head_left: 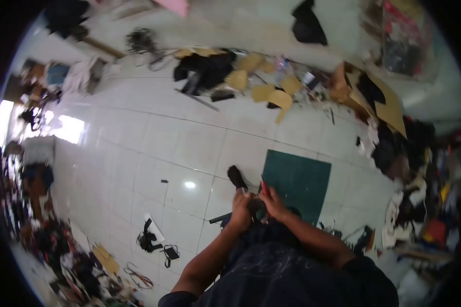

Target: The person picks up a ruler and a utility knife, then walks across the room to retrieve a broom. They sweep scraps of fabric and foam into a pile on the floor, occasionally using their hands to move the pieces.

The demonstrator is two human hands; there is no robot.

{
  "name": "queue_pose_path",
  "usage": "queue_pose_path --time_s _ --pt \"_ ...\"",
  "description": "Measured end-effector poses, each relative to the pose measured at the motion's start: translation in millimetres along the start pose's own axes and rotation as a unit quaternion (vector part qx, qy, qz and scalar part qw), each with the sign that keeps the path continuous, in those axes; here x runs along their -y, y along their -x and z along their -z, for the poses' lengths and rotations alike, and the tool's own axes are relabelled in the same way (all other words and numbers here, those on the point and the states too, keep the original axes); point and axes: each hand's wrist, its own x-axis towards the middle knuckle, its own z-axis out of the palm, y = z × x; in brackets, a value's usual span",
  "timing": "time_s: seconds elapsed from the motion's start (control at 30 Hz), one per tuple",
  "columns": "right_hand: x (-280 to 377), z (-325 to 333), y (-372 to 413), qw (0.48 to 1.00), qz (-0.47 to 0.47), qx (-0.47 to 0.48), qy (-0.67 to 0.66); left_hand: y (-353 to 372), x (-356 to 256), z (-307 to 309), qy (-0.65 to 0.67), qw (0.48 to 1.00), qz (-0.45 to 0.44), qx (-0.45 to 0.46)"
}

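My right hand (pixel 274 204) is closed around a slim red tool (pixel 264 187) with a thin pointed tip, which points away from me. Its exact kind is too small to tell. Close beside it, my left hand (pixel 242 207) has its fingers curled together, and what they hold is hard to make out. A dark curved piece (pixel 256 204) shows between the two hands, above my lap. Just beyond my right hand, a dark green mat (pixel 298 179) lies flat on the floor. My foot in a dark sock (pixel 235 176) is stretched out past my left hand.
White tiles (pixel 179 135) make up the floor. Black and tan scraps (pixel 264 93) lie along the far side, near an opened cardboard box (pixel 389 105). Black straps (pixel 147 239) lie to my left. Cluttered heaps (pixel 415 215) line the right side, and more lie at the left.
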Motion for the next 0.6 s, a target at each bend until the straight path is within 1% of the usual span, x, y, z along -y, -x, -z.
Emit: queue_pose_path --time_s 0.03,0.07,0.1,0.13,0.17,0.2,0.23,0.3,0.33,0.37,0.4,0.43,0.47,0.5,0.53,0.57,0.6 --pt "8 -2 -15 0.998 0.038 -0.025 0.049 -18 -14 -1 0.053 0.998 0.031 -0.011" --pt "18 2 -37 0.99 0.08 -0.042 0.108 -33 -42 -13 0.043 0.997 0.05 -0.035" --pt "14 5 -57 0.99 0.09 -0.037 0.098 -43 -65 -20 0.072 0.991 0.106 -0.028" --pt "20 3 -72 0.997 0.068 -0.004 0.02 -57 -70 -16 0.108 0.989 0.101 -0.001" --pt "28 7 -83 0.998 0.046 0.0 0.047 -66 -76 -16 0.087 0.991 0.103 -0.015" --pt "40 13 -102 0.997 0.03 0.002 0.072 -78 -93 -22 0.061 0.993 0.101 -0.026" --pt "46 18 -123 0.998 -0.016 -0.013 0.054 -88 -108 -26 -0.027 0.992 0.1 -0.065" --pt "50 34 -162 0.992 -0.118 -0.04 0.022 -103 -123 -32 -0.199 0.964 0.106 -0.141" --pt "45 50 -192 0.986 -0.145 -0.082 0.033 -122 -79 11 -0.352 0.922 0.113 -0.117" --pt "32 65 -226 0.977 -0.173 -0.12 0.043 -132 -29 55 -0.496 0.855 0.119 -0.092" --pt "17 80 -257 0.966 -0.203 -0.153 0.055 -134 -26 54 -0.507 0.842 0.162 -0.087" --pt "-2 103 -292 0.962 -0.203 -0.177 0.045 -130 -19 55 -0.514 0.827 0.211 -0.087" --pt "-27 131 -329 0.956 -0.227 -0.188 0.013 -137 -3 50 -0.512 0.814 0.258 -0.095" --pt "-65 158 -372 0.945 -0.221 -0.212 -0.119 -149 14 48 -0.527 0.8 0.275 -0.085" --pt "-129 192 -422 0.9 -0.252 -0.243 -0.258 -150 36 47 -0.571 0.78 0.209 -0.151" --pt "-116 215 -439 0.908 -0.313 -0.24 -0.144 -168 20 20 -0.615 0.744 0.161 -0.202" --pt "-131 244 -463 0.952 -0.214 -0.186 -0.118 -201 -6 -8 -0.632 0.666 0.299 -0.259"
